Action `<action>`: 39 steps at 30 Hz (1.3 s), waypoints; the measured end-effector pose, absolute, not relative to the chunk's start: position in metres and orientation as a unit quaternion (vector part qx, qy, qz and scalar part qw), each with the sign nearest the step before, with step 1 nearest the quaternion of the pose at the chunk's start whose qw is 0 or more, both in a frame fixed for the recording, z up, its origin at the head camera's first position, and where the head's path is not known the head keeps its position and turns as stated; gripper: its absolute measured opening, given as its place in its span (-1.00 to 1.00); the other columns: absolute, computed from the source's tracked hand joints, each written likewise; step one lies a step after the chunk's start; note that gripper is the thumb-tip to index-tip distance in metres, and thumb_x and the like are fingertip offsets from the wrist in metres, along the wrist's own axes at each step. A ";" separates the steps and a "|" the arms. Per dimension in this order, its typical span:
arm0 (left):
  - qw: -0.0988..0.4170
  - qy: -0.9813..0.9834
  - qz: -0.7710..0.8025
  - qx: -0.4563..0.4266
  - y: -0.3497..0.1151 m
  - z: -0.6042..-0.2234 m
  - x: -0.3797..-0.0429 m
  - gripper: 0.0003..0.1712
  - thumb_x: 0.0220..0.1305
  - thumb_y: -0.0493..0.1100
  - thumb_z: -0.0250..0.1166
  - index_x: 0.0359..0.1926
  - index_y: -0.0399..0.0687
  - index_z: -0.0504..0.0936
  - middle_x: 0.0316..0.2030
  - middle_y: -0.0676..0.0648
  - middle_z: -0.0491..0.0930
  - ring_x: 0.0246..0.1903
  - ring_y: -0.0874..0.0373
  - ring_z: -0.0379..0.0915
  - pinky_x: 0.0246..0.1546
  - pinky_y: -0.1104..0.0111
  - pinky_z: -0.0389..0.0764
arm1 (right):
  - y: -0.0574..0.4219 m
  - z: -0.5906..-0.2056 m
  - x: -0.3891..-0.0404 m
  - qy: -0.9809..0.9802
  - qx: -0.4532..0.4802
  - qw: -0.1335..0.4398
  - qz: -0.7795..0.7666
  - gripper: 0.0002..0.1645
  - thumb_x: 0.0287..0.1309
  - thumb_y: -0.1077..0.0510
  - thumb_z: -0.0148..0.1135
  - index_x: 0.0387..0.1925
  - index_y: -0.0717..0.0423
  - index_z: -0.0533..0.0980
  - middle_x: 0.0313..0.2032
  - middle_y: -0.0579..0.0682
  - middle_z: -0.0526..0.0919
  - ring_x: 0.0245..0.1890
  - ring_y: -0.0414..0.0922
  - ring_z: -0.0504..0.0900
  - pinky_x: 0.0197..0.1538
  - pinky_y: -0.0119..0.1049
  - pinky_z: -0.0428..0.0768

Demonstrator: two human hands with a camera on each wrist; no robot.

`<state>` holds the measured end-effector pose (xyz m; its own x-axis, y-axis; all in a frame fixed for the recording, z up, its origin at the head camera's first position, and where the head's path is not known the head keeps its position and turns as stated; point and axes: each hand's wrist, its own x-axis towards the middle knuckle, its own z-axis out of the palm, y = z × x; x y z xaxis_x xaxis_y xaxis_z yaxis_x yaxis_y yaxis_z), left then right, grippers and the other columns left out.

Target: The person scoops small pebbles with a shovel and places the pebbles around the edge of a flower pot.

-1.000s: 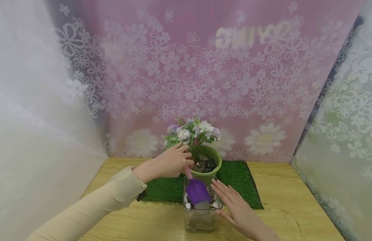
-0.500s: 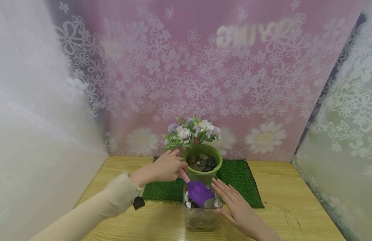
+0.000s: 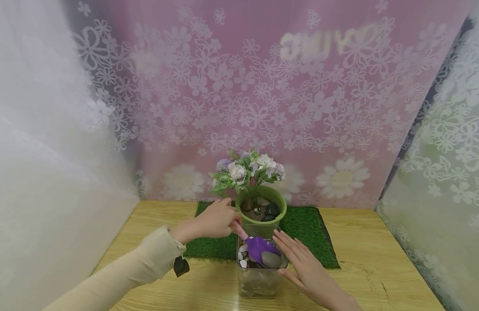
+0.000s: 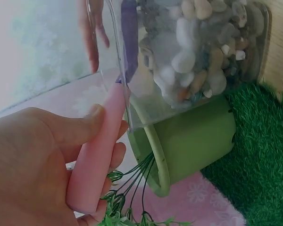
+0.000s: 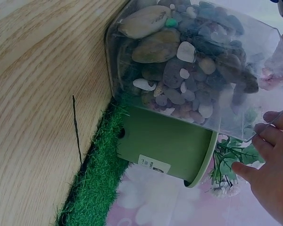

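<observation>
My left hand (image 3: 216,219) grips the pink handle (image 4: 96,150) of a small shovel, thumb along one side. Its purple blade (image 3: 256,247) is inside the clear plastic container (image 5: 254,52), among pebbles, and points to the right and toward me. A smooth grey stone (image 3: 271,259) lies at the blade's front end; whether the blade bears it, I cannot tell. The pebbles (image 5: 174,70) are white, brown and dark, of mixed sizes. My right hand (image 3: 307,274) has its fingers straight, at the container's right side; in the right wrist view its fingertips are by the rim.
Right behind the container stands a green flower pot (image 4: 193,141) with several stones inside. White and purple flowers (image 3: 237,173) rise from it. Beneath lies an artificial grass mat (image 3: 309,233) on the wooden table (image 3: 379,259). A pink flowered curtain (image 3: 255,99) hangs behind.
My left hand has come down and slightly left. The shovel blade has swung to the right and sits lower among the pebbles; more of the grey stone shows. My right hand stays put.
</observation>
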<state>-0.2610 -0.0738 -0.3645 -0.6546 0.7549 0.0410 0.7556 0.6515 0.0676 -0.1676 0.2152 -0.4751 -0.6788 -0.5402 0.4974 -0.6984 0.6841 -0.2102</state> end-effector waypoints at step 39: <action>0.043 -0.933 -0.238 -0.267 -0.140 -0.364 -0.278 -0.91 0.37 -0.14 0.33 -0.24 -0.01 0.75 -0.39 0.09 0.69 -0.35 0.13 0.53 0.20 -0.12 0.41 | 0.216 -0.476 -0.168 -0.890 0.353 0.210 0.197 0.01 0.28 0.06 0.35 0.60 -0.01 0.03 0.55 0.04 0.15 0.53 -0.02 0.13 0.52 -0.46 -0.25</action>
